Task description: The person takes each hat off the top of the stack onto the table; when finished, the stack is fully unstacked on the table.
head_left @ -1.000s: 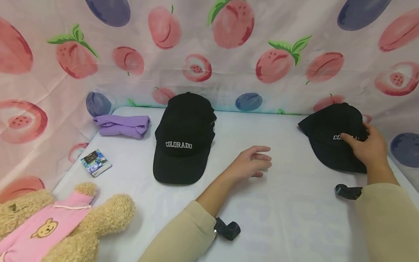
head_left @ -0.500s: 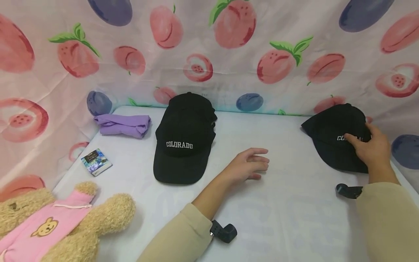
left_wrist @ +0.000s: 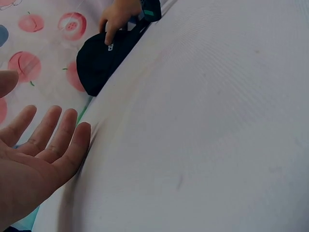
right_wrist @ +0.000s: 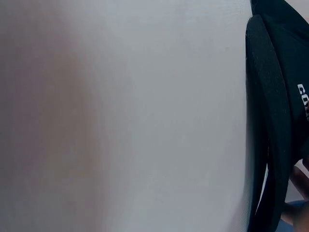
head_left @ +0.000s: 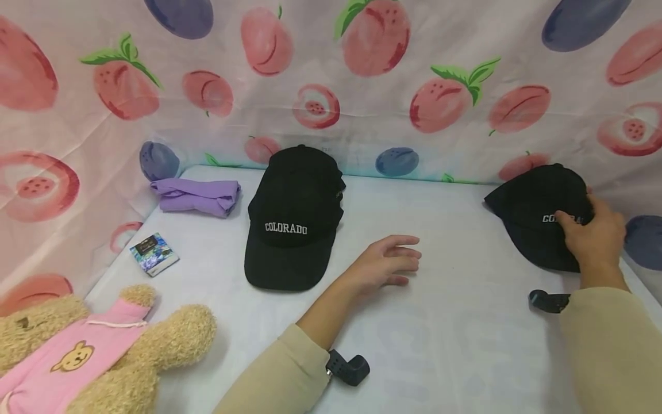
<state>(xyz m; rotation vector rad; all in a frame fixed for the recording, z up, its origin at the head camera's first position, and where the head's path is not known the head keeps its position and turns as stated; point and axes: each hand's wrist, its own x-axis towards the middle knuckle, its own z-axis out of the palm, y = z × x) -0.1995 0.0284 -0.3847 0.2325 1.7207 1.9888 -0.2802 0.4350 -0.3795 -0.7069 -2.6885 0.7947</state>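
A black cap [head_left: 532, 201] with white lettering lies at the far right of the white table [head_left: 455, 345]. My right hand [head_left: 579, 215] grips its crown, thumb on the lettering and fingers over the far side. The right wrist view shows the cap's brim [right_wrist: 270, 121] edge-on and a fingertip [right_wrist: 299, 179] beside it. My left hand [head_left: 408, 259] rests on the table's middle, fingers relaxed and holding nothing. In the left wrist view the left hand's palm [left_wrist: 38, 150] is open, with the cap [left_wrist: 104, 58] and the right hand [left_wrist: 116, 17] far off.
A second black COLORADO cap [head_left: 292, 221] lies centre-left. Behind it to the left is a folded purple cloth [head_left: 197, 196], then a small packet [head_left: 154, 254]. A teddy bear in pink [head_left: 93, 351] fills the near left corner. A fruit-printed cloth [head_left: 362, 86] walls the table.
My right hand has slid the right cap slightly to the right, toward the backdrop. The left hand has drawn back a little and stays flat on the table.
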